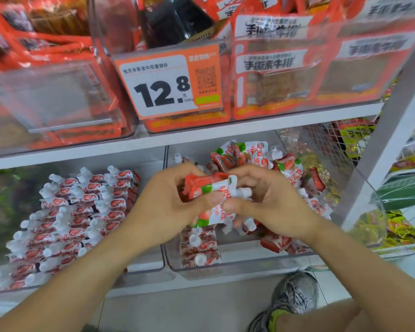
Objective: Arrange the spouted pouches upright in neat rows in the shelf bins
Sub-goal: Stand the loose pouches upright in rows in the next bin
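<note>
Both hands meet over the right-hand clear plastic shelf bin (pixel 244 269), gripping a small bundle of red-and-white spouted pouches with strawberry print (pixel 211 188). The left hand (pixel 168 207) curls its fingers and thumb around the bundle's left end, while the right hand (pixel 271 200) pinches the right end, where a white screw cap sticks out sideways. How many pouches are in the bundle cannot be told. Beneath the hands, the right bin holds a loose heap of the same pouches (pixel 288 168) lying at all angles toward the back, and a few upright ones (pixel 198 248) at the front left corner. The left-hand clear bin (pixel 153 267) is packed with upright pouches in neat rows (pixel 77 212), white caps up. Above sits an orange-and-white price card reading 12.8 (pixel 168 82). A grey sneaker (pixel 295 293) shows on the floor below
</note>
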`<state>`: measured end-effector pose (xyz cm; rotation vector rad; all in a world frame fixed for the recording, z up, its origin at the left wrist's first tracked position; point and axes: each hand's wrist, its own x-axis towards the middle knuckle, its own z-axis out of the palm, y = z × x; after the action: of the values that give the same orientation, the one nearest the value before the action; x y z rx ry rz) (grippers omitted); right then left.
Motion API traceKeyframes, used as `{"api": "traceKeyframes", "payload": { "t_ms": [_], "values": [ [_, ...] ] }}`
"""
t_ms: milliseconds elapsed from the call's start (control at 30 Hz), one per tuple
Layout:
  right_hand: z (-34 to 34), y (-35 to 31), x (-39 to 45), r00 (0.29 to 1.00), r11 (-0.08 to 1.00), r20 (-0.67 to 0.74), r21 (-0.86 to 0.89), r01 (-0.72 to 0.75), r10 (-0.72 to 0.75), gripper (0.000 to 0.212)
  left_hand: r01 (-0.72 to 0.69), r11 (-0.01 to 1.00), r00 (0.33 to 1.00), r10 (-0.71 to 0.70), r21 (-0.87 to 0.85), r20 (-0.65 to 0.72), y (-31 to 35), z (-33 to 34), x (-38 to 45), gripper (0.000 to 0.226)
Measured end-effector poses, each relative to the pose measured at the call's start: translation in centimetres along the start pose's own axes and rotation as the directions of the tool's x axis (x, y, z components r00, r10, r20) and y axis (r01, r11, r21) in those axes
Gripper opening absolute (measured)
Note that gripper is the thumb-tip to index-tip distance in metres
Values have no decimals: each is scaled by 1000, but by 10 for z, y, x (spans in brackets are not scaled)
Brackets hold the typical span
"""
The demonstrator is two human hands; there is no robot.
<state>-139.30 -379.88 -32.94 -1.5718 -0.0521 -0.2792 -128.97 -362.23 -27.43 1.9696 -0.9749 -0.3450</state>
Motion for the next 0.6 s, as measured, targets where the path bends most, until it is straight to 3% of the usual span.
{"api": "traceKeyframes", "payload": {
  "t_ms": [133,200,267,333,467,533,600],
  "values": [
    [12,-2,14,999,998,-32,-58,10,-12,23,99,994,992,-103,-46,-78,1,-29,-29,26],
    [7,-1,25,1000,959,-2,-281,-31,31,30,162,980,959,-184,-111,-217,-8,-44,-44,29],
    [-1,7,40,993,767,47,-640,-52,107,35,218,960,915,-264,-178,-305,-19,-52,-55,37],
    [-2,16,56,971,532,137,-847,11,198,40,245,922,884,-339,-299,-322,-29,-52,-64,32],
    [10,39,81,879,260,264,-951,168,398,75,239,843,864,-412,-482,-291,-38,-40,-75,25],
    [17,46,86,849,107,265,-964,243,456,85,217,825,875,-401,-522,-270,-36,-39,-77,23],
    [24,49,88,832,25,244,-963,267,499,88,217,822,884,-395,-526,-252,-35,-39,-77,28]
  ]
}}
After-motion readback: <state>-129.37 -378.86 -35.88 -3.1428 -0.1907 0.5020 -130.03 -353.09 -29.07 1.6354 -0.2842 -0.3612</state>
